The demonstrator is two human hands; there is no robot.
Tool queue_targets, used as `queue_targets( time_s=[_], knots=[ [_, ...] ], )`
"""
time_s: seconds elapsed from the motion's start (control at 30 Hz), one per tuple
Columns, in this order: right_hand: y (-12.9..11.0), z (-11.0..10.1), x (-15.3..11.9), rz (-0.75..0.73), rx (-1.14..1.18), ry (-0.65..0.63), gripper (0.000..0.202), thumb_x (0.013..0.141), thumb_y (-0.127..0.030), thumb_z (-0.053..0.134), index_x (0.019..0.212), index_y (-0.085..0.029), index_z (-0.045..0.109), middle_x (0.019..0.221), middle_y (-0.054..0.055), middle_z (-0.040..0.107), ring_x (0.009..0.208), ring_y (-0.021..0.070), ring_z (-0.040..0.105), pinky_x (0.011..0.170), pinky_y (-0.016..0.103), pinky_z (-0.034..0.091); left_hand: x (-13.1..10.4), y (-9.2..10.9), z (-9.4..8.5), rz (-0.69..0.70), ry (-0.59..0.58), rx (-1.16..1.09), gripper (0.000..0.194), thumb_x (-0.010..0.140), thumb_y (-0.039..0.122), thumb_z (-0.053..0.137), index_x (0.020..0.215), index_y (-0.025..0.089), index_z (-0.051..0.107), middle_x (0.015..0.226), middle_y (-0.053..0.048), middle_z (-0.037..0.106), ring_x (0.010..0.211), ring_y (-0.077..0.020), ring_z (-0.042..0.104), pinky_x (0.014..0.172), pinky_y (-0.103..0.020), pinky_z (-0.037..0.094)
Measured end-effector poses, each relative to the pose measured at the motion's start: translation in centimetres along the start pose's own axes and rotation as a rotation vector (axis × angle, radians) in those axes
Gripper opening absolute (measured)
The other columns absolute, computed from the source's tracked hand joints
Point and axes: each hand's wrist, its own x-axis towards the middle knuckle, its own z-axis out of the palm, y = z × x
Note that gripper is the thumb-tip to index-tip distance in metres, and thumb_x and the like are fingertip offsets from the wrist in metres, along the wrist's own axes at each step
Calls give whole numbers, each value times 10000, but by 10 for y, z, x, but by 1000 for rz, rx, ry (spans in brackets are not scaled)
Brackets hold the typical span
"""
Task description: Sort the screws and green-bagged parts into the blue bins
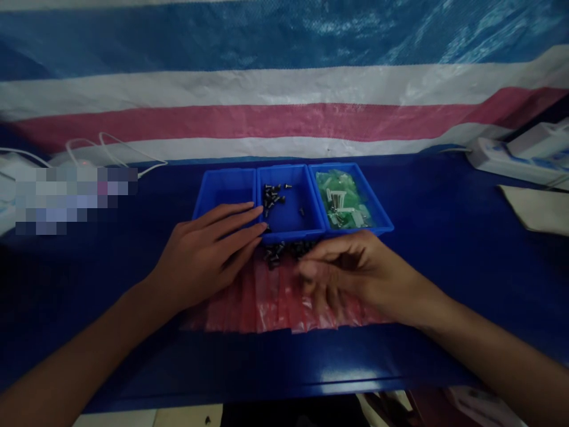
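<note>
My left hand lies palm down with its fingers stretched out across the front of the left blue bin, fingertips at the near left corner of the middle blue bin. Black screws lie scattered inside that middle bin. More black screws sit just in front of it, on a row of red plastic bags. Above the right part of these bags, my right hand is curled with thumb and finger pinched, slightly blurred; what it pinches, if anything, cannot be made out.
The right blue bin holds green plastic bags with small metal parts. White cables and a partly pixelated white object are at the left. A white power strip and a pale sheet lie at the right. Striped sheeting hangs behind.
</note>
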Motion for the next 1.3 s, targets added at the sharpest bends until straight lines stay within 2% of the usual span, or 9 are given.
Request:
queue_targets(
  time_s=[0.1,0.17,0.27,0.37,0.47,0.8,0.97,1.17,1.3],
  knots=[
    [-6,-1,0,-210,109,201,219,978,-352,788,1149,-215,794,1079,79,850,960,200,836,760,267,699,1,0,0,4,-6,2,163,1055,176,632,1167,148,748,1242,-111,797,1182,-282,769,885,-398,710],
    [-9,0,-2,-340,21,309,167,1021,-305,724,1154,-229,790,1075,56,848,914,192,839,685,251,694,2,0,0,14,-9,4,165,1056,177,630,1166,145,748,1243,-114,796,1191,-287,765,891,-401,711],
    [-5,-1,-4,-531,-523,359,146,1035,-191,665,1100,-196,795,925,35,830,715,147,796,606,231,654,2,0,-1,3,-1,6,163,1049,162,639,1168,145,750,1243,-112,796,1187,-287,768,878,-402,715],
    [6,-1,-3,-718,-1156,231,182,1020,-100,629,1085,-118,798,1014,116,812,890,229,800,805,353,689,3,1,-1,-7,5,-1,164,1046,160,648,1173,146,751,1237,-109,799,1180,-284,770,866,-403,719],
    [14,-2,-2,-752,-1392,147,221,1020,-64,580,1029,-91,799,1075,152,779,965,278,773,818,410,684,3,1,-1,0,-1,5,167,1049,160,642,1173,147,753,1243,-107,797,1185,-281,768,869,-393,719],
    [13,-4,-3,-706,-1555,103,291,1041,-46,530,871,-129,751,1001,114,735,918,224,709,775,336,619,1,1,-1,-22,-12,-19,207,1035,164,653,1216,197,748,1277,-87,788,1213,-268,757,940,-387,706],
    [3,-3,-5,-756,-1166,172,177,1073,-140,575,1067,-160,750,1098,100,795,984,203,757,882,327,633,2,-1,-1,-30,-15,-54,277,1007,140,683,1258,244,740,1304,-69,778,1212,-273,757,978,-415,699],
    [-9,-1,-6,-309,-345,151,123,997,-293,744,930,-202,791,785,-10,793,645,110,727,575,197,579,4,0,-2,-44,-22,-50,282,1013,151,678,1263,266,740,1306,-55,778,1207,-269,759,975,-417,700],
    [-9,-4,-3,-203,8,124,217,992,-325,761,1175,-209,777,1010,43,847,862,170,826,802,296,690,3,0,-2,-38,-23,-37,266,1030,165,664,1266,269,727,1320,-59,771,1222,-264,753,985,-420,695]
  ],
)
